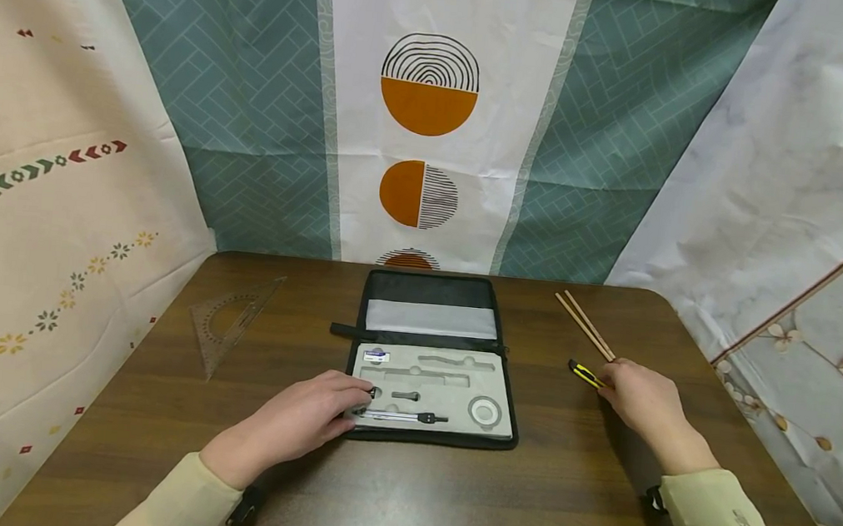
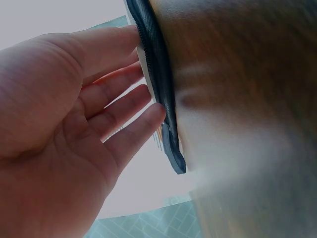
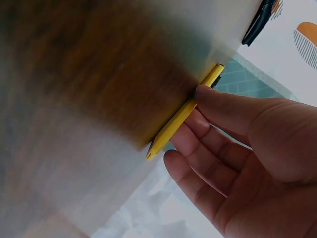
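Note:
My right hand (image 1: 643, 399) is at the right of the table, with its thumb and fingertips pinching a yellow and black utility knife (image 3: 173, 124). In the head view the knife's black end points left, and the hand hides its other end. My left hand (image 1: 302, 420) rests at the left edge of an unzipped black case (image 1: 444, 439), fingers relaxed and reaching over its grey tray (image 1: 443, 449). Close to those fingertips lies a compass (image 1: 400, 417). The tray also holds a small lead case (image 1: 406, 395), a blue and white eraser (image 1: 376, 357) and a round tape-like ring (image 1: 484, 412).
Two wooden chopsticks (image 1: 583, 326) lie just beyond my right hand. A clear set square (image 1: 231, 322) is at the table's left. The brown table (image 1: 416, 496) meets patterned cloths (image 1: 254, 115) at its back and sides.

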Demonstrator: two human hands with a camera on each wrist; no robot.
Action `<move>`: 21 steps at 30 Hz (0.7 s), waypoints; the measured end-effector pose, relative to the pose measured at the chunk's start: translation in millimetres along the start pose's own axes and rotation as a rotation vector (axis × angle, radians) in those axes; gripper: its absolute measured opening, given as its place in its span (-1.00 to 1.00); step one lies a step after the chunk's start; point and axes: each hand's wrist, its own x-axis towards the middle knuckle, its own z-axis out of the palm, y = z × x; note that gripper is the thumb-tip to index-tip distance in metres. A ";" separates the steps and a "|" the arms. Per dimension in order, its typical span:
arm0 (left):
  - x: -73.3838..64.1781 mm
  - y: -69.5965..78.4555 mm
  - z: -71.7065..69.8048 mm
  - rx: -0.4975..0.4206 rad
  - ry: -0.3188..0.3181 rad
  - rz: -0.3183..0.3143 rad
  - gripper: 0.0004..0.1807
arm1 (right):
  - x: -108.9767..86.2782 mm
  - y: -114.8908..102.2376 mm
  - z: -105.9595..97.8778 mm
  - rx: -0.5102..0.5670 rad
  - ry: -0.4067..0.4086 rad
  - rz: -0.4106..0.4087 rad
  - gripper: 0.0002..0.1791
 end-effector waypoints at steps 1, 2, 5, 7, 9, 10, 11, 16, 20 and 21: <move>0.0 0.0 0.1 0.001 -0.001 -0.001 -0.63 | 0.3 0.2 0.1 -0.002 -0.001 0.001 -0.76; -0.1 -0.2 0.4 0.002 0.001 -0.001 -0.63 | 0.6 0.3 0.1 -0.002 -0.002 0.003 -0.76; 0.0 -0.5 1.4 0.001 0.001 -0.003 -0.63 | 1.1 0.3 0.2 -0.002 -0.006 0.008 -0.75; -0.1 -1.0 2.1 -0.001 0.003 -0.003 -0.63 | 1.3 0.1 0.4 -0.001 -0.009 0.010 -0.76; -0.3 -1.2 2.4 -0.002 0.006 -0.001 -0.63 | 1.7 -0.1 1.0 -0.001 -0.010 0.012 -0.76; -0.5 -1.1 2.1 -0.001 0.008 0.002 -0.63 | 1.7 -0.3 1.3 -0.002 -0.009 0.013 -0.76; -0.5 -1.1 2.0 -0.002 0.010 0.003 -0.63 | 1.7 -0.4 1.4 -0.001 -0.007 0.013 -0.76; -0.6 -0.3 0.2 -0.003 0.013 0.008 -0.64 | 1.4 0.0 2.3 0.000 0.006 0.011 -0.74; -0.8 -0.2 -0.4 -0.002 0.011 0.009 -0.64 | 1.7 0.9 3.2 -0.001 0.006 0.011 -0.77; -0.9 -0.3 -0.4 -0.003 0.010 0.008 -0.64 | 1.7 0.8 3.1 -0.002 0.006 0.011 -0.78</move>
